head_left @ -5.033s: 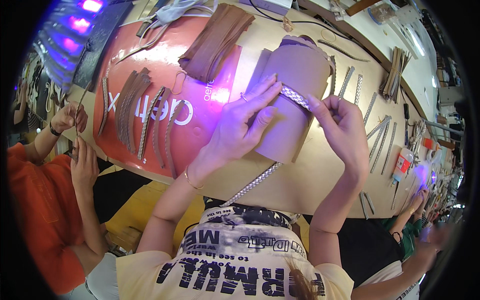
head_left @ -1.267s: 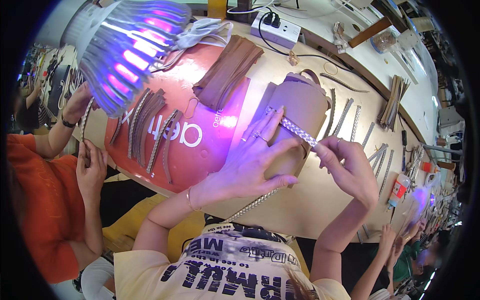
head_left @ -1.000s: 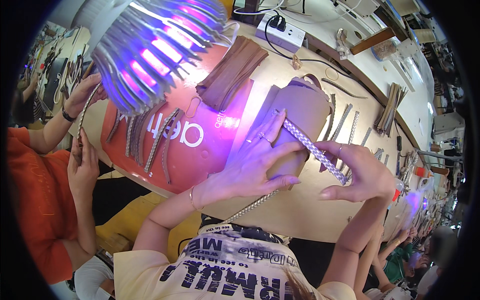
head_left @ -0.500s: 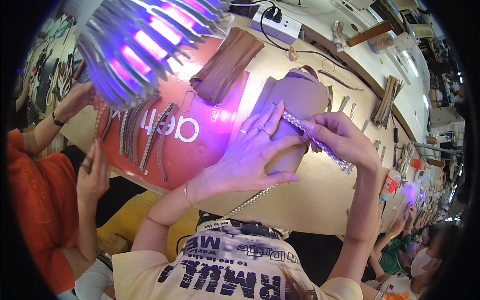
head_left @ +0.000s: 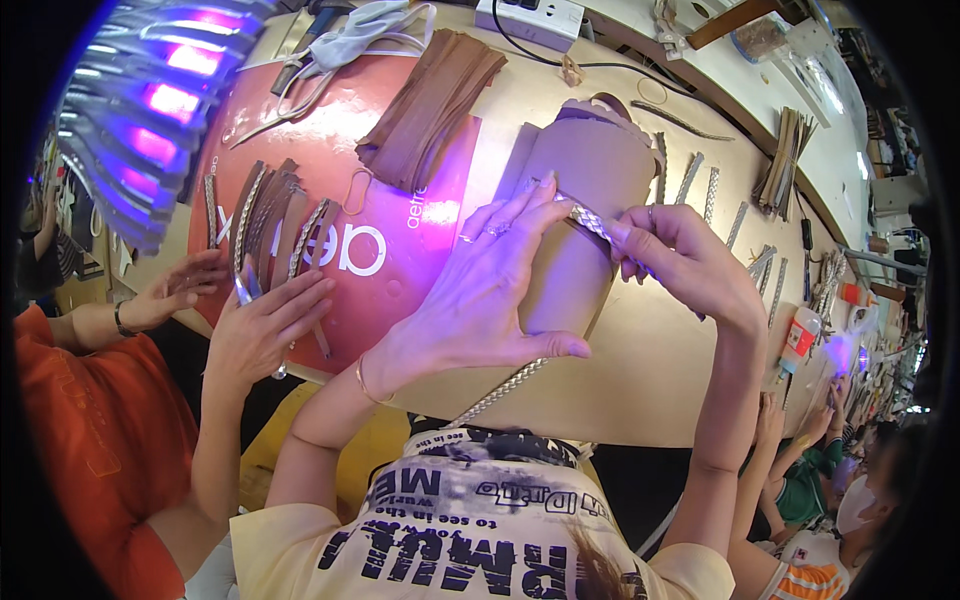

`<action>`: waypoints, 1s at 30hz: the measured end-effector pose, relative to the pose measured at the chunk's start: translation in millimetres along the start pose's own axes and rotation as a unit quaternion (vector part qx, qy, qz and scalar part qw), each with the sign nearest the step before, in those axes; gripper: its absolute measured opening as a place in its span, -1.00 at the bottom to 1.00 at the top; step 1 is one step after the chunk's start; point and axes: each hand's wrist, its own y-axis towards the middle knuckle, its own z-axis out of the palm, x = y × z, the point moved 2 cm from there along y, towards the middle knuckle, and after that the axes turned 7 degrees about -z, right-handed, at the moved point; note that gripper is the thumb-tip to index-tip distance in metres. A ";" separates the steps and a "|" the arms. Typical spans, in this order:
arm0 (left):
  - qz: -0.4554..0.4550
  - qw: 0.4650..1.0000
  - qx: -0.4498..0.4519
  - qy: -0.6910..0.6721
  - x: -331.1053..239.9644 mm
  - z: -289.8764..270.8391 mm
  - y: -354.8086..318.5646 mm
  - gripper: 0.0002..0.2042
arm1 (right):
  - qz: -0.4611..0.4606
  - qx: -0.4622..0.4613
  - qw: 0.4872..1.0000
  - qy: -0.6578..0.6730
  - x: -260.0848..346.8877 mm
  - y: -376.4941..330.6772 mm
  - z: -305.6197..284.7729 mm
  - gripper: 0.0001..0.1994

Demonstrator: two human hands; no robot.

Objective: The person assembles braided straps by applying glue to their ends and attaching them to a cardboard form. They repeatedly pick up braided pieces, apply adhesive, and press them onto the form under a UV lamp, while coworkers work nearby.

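A rounded block covered in brown sheet material (head_left: 600, 150) sits on the table in front of me. My left hand (head_left: 485, 280) lies flat across its left side, fingers stretched and thumb apart, the fingertips at one end of a braided metallic strap (head_left: 588, 218). My right hand (head_left: 675, 255) pinches that strap between thumb and fingers at the block's right edge. The strap's far end is hidden behind this hand. Below my left hand, a length of silvery braid (head_left: 500, 393) runs over the table edge toward my lap; whether it joins the strap is hidden.
A co-worker's hands (head_left: 265, 320) work over braided strips on a red board (head_left: 350, 320) at left. Above it are brown leather strips (head_left: 430, 110), a face mask (head_left: 365, 35) and a finned lamp (head_left: 150, 110). Short braids (head_left: 711, 195), a bottle (head_left: 798, 340) and a power strip (head_left: 530, 22) lie around.
The view has shifted, with the lamp now farther left. My right hand has turned, and the strap's tail no longer shows below it. The co-worker's hands have moved over the strips.
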 end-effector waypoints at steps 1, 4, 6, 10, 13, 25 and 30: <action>0.001 1.000 0.001 0.005 -0.5 -0.3 0.5 0.11 | -0.004 -0.002 1.000 -0.002 -0.7 -0.7 0.6 -0.66; 0.006 1.000 0.007 0.024 -2.5 -0.3 1.0 0.12 | -0.003 -0.014 1.000 -0.014 -2.6 -2.5 2.7 -0.65; 0.011 0.999 0.010 0.035 -3.7 0.0 1.2 0.12 | -0.008 -0.025 1.000 -0.017 -3.0 -3.5 4.5 -0.63; 0.014 0.999 0.010 0.032 -4.5 0.0 1.9 0.11 | -0.029 -0.040 0.998 -0.025 -1.1 -4.3 7.9 -0.61; 0.016 0.999 0.017 0.038 -5.3 -0.8 2.6 0.08 | -0.011 -0.047 0.997 -0.055 -0.2 -4.3 8.2 -0.60; 0.010 0.998 0.039 0.053 -10.0 -4.9 6.1 0.07 | -0.011 -0.112 0.993 0.026 -27.2 -28.0 12.3 -0.63; 0.005 0.997 0.048 0.054 -9.9 -4.6 7.4 0.09 | 0.006 -0.114 0.993 0.033 -38.6 -26.6 16.6 -0.65</action>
